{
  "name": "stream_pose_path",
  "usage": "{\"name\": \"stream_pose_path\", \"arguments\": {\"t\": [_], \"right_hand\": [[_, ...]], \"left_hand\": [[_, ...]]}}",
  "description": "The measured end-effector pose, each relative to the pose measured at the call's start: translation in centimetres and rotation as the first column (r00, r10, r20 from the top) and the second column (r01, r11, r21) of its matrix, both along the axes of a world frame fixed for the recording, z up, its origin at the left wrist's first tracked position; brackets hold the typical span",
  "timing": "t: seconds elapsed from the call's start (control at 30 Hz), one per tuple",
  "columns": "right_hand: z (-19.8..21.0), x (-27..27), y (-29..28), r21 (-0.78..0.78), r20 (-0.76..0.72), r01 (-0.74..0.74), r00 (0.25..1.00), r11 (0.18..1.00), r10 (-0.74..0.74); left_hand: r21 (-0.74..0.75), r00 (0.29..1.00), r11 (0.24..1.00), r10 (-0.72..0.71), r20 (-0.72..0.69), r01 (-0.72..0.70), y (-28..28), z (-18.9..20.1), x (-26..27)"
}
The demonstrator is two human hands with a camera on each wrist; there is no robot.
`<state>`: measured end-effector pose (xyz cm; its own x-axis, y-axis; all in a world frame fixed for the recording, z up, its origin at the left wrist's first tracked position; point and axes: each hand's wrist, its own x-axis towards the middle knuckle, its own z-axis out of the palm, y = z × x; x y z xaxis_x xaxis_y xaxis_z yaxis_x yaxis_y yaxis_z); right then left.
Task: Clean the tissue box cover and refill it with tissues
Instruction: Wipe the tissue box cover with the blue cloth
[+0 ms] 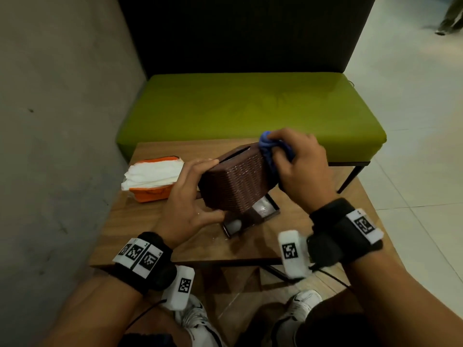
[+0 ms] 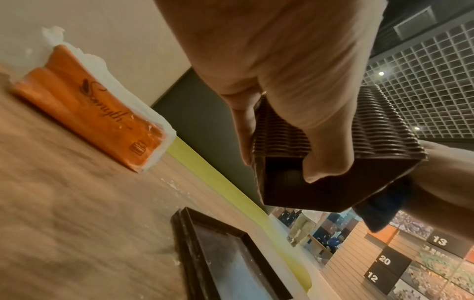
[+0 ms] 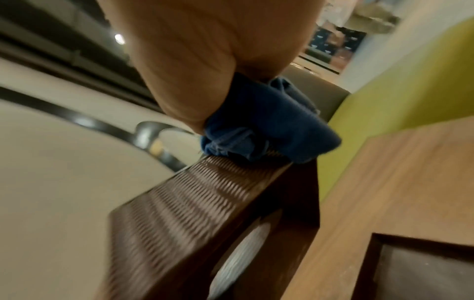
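While our left hand [image 1: 185, 209] grips the near end of the brown woven tissue box cover [image 1: 235, 181], fingers [image 2: 325, 154] curled over its open rim, we hold it tilted above the wooden bench [image 1: 140, 221], clear of the surface. Seen from the left wrist, the cover's open underside looks dark and we can make out nothing inside. Our right hand [image 1: 300, 166] has its fingers clenched round a bunched blue cloth [image 1: 269, 149], pressed against the cover's far end beside the slot in its top. Directly beneath the cover lies the dark base tray [image 1: 253, 216]; its floor shows pale smears, though we cannot tell what they are, and the cover hides its middle. Left of the cover, apart from it, sits an orange tissue pack [image 1: 152, 180], torn open on top, with white tissues [image 1: 155, 171] spilling out. Beyond the cover stands a green cushioned seat [image 1: 250, 106]. The right wrist view is motion-blurred, so the weave reads only as streaks, and the hand covers most of the cloth.
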<state>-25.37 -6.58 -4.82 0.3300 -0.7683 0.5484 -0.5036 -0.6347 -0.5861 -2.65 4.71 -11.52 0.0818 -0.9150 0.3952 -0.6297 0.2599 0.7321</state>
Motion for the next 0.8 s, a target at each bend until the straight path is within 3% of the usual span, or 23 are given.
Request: {"name": "stream_pose_path", "arguments": {"t": [0.17, 0.23, 0.33, 0.43, 0.57, 0.7, 0.8], "right_hand": [[0.9, 2.8, 6.9, -0.122, -0.131, -0.256, 0.962, 0.959, 0.240], [0.7, 2.8, 6.9, -0.146, -0.140, -0.284, 0.954, 0.948, 0.264], [0.1, 1.2, 3.0, -0.085, 0.011, -0.159, 0.987, 0.984, 0.161], [-0.7, -0.5, -0.7, 0.065, 0.053, 0.006, 0.999, 0.998, -0.010], [-1.1, -0.9, -1.9, 0.352, 0.250, -0.109, 0.968, 0.930, 0.020], [-2.1, -1.0, -1.2, 0.367, 0.254, -0.088, 0.967, 0.926, -0.008], [-2.3, -0.8, -0.5, 0.325, 0.258, -0.027, 0.964, 0.945, -0.062]], "left_hand": [[-0.025, 0.998, 1.000, -0.017, -0.063, 0.016, -1.2, -0.3, -0.3], [-0.014, 0.996, 1.000, -0.025, -0.087, 0.024, -1.1, -0.2, -0.1], [-0.004, 0.999, 1.000, -0.004, -0.054, 0.004, -0.2, -0.2, 0.3], [-0.017, 1.000, 1.000, -0.006, -0.028, 0.005, 0.4, -0.1, 0.4], [0.013, 0.999, 0.999, -0.030, -0.035, 0.031, 0.2, 0.1, 0.3], [0.040, 0.993, 0.998, 0.033, 0.112, -0.038, -0.6, 0.2, 0.5], [0.086, 0.994, 0.995, 0.047, 0.094, -0.055, -0.8, 0.3, -0.2]]}}
